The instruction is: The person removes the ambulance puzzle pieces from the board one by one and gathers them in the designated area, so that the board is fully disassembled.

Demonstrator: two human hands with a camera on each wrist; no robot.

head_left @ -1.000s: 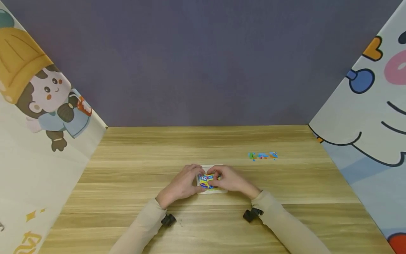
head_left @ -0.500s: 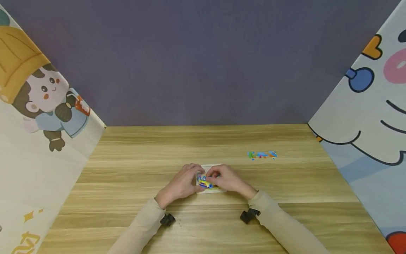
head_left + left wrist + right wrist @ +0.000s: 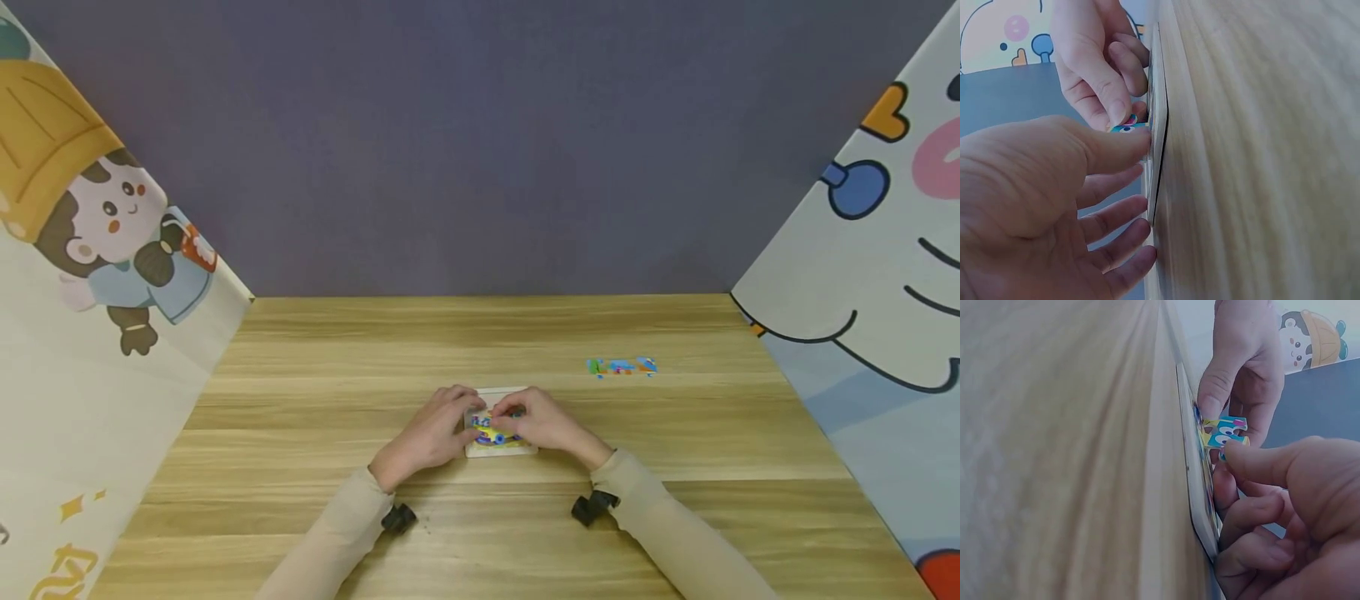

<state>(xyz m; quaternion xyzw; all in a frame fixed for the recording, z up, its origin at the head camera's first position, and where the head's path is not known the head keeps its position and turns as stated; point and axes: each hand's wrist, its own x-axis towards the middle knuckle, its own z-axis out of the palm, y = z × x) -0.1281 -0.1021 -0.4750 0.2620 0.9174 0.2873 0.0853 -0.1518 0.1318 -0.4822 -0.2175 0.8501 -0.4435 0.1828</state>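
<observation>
A jigsaw puzzle board (image 3: 501, 451) with a pale frame lies flat on the table, a yellow and blue picture partly showing inside. My right hand (image 3: 542, 423) pinches a puzzle piece (image 3: 1225, 428) with printed cartoon eyes between thumb and fingers, standing it on edge at the board's surface. The same piece shows in the left wrist view, beside the left thumb. My left hand (image 3: 431, 435) rests at the board's left side, thumb and fairly straight fingers spread along it. Whether the left thumb touches the piece is hard to tell. Both hands cover parts of the picture.
Several loose puzzle pieces (image 3: 621, 367), blue, green and orange, lie in a row on the wooden table (image 3: 360, 358) beyond the board to the right. A dark panel (image 3: 480, 150) stands behind the table, with printed cartoon panels at both sides.
My right hand has shifted slightly over the board, tilting the pinched piece. The left thumb has moved up a little, away from the board's lower edge. The loose pieces have stayed put.
</observation>
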